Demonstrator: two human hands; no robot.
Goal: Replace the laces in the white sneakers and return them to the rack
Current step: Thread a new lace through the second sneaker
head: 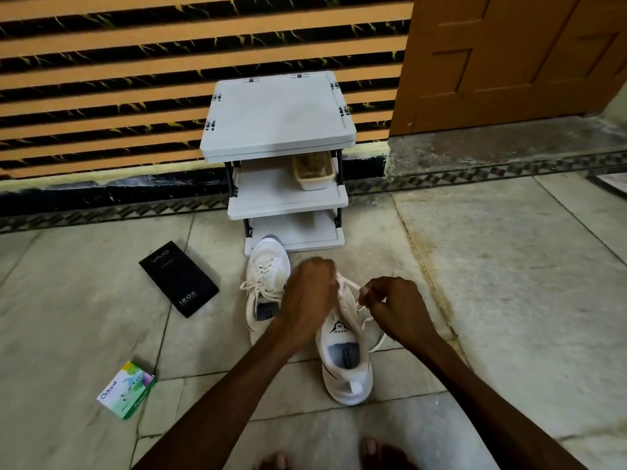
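Two white sneakers stand on the tiled floor in front of the grey rack (278, 130). The left sneaker (266, 276) is laced, its lace ends trailing to the left. The right sneaker (346, 361) points away from me, and its front is hidden behind my hands. My left hand (310, 296) is curled over that sneaker's front, gripping a white lace (351, 284). My right hand (393, 307) pinches the lace's other strand just right of the shoe. A loose strand hangs down the shoe's right side.
The rack has three shelves; a beige basket (314, 171) sits on the middle one. A black phone box (178, 279) and a green-white carton (127, 390) lie on the floor at left. A striped wall and a wooden door (509, 56) stand behind. My toes show at the bottom edge.
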